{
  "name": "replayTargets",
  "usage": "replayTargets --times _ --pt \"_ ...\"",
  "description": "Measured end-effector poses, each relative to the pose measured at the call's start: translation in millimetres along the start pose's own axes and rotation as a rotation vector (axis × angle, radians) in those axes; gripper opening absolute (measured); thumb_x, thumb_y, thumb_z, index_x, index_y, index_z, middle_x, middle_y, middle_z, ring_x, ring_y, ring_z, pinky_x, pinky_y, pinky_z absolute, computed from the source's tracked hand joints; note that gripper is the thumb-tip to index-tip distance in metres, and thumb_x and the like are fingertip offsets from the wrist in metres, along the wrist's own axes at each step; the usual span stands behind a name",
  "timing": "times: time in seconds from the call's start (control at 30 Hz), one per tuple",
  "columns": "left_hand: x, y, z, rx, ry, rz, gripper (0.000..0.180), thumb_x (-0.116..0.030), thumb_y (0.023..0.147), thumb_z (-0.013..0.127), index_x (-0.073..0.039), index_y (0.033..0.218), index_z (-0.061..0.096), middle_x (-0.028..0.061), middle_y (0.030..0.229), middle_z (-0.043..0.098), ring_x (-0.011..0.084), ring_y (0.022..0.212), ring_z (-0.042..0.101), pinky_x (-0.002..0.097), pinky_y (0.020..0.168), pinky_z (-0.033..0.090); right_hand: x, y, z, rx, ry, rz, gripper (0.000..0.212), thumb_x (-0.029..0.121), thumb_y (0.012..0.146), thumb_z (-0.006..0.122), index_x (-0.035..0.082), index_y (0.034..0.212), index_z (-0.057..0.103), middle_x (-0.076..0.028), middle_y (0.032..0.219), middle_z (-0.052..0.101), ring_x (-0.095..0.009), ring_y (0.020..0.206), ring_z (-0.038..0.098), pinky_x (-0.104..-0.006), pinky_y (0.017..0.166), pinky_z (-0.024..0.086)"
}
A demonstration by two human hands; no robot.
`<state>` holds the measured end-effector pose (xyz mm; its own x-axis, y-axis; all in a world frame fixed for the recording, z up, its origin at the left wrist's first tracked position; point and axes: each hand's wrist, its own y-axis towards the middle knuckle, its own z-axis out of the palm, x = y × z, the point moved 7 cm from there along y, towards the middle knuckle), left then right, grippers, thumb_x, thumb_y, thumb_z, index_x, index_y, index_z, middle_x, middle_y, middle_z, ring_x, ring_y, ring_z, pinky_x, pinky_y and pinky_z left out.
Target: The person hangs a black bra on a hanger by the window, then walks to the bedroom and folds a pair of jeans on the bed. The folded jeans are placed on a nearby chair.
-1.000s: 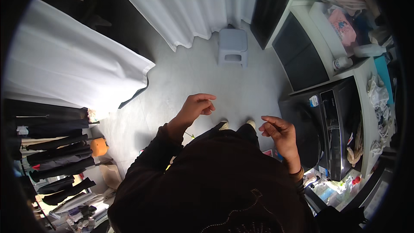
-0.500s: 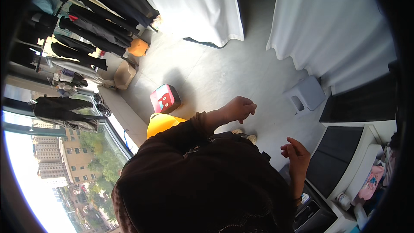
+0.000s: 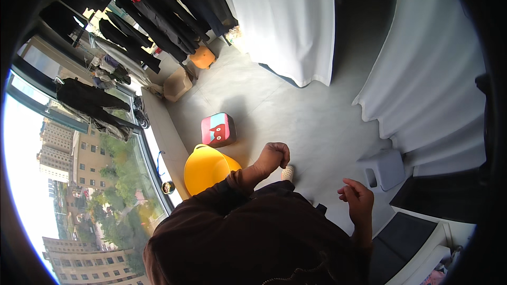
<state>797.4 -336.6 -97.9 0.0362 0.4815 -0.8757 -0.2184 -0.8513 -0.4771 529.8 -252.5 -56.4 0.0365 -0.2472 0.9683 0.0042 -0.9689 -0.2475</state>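
Note:
My left hand (image 3: 273, 158) hangs in front of my body, its fingers curled into a loose fist with nothing showing in it. Nearest to it is a yellow tub (image 3: 208, 169) on the floor, apart from the hand and partly hidden by my dark sleeve. My right hand (image 3: 358, 200) is held out over the floor, fingers bent but apart, holding nothing. Just beyond the tub sits a small square stool (image 3: 218, 129) with a red cartoon figure on its top. A light shoe (image 3: 287, 173) shows below my left hand.
A grey plastic step stool (image 3: 390, 169) stands at the right by a white curtain (image 3: 428, 84). Another white curtain (image 3: 285, 16) hangs ahead. Dark clothes (image 3: 163, 21) hang at the far left, above an orange stool (image 3: 203, 58) and a beige basin (image 3: 177, 84). Windows line the left side.
My view has turned and moved, so the tub now shows more fully. My left hand has drawn lower and closer to my body, its fingers more curled. The right hand stays apart, empty.

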Motion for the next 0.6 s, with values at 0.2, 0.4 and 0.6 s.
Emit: replayTargets --times 0.2,0.4,0.6 --pt "-23.6 40.7 -22.0 0.025 -0.106 0.085 0.013 0.006 0.051 0.033 -0.002 0.050 0.043 0.0077 0.047 0.043 0.0142 0.041 0.040 0.0248 0.039 0.030 23.8 40.5 25.3 0.014 0.011 0.023 0.022 0.008 0.087 0.053 -0.001 0.105 0.061 -0.009 0.078 0.066 -0.011 0.066 0.061 -0.0238 0.063 0.050" --pt "-46.3 90.5 -69.2 0.019 -0.183 0.100 0.015 0.008 0.055 0.033 -0.002 0.052 0.044 0.0074 0.046 0.042 0.0142 0.038 0.036 0.0256 0.037 0.028 42.3 85.4 39.2 -0.058 -0.053 0.063 0.022 0.014 0.091 0.049 -0.002 0.085 0.063 -0.007 0.075 0.065 -0.010 0.065 0.059 -0.0228 0.062 0.049" --pt "-68.0 146.3 -82.9 0.095 -0.190 0.087 0.016 0.006 0.055 0.033 -0.001 0.055 0.048 0.0069 0.049 0.044 0.0138 0.039 0.037 0.0253 0.039 0.030 56.6 132.4 41.6 -0.132 -0.051 0.063 0.029 0.016 0.093 0.044 -0.002 0.077 0.060 -0.007 0.073 0.064 -0.011 0.062 0.058 -0.0232 0.061 0.049"
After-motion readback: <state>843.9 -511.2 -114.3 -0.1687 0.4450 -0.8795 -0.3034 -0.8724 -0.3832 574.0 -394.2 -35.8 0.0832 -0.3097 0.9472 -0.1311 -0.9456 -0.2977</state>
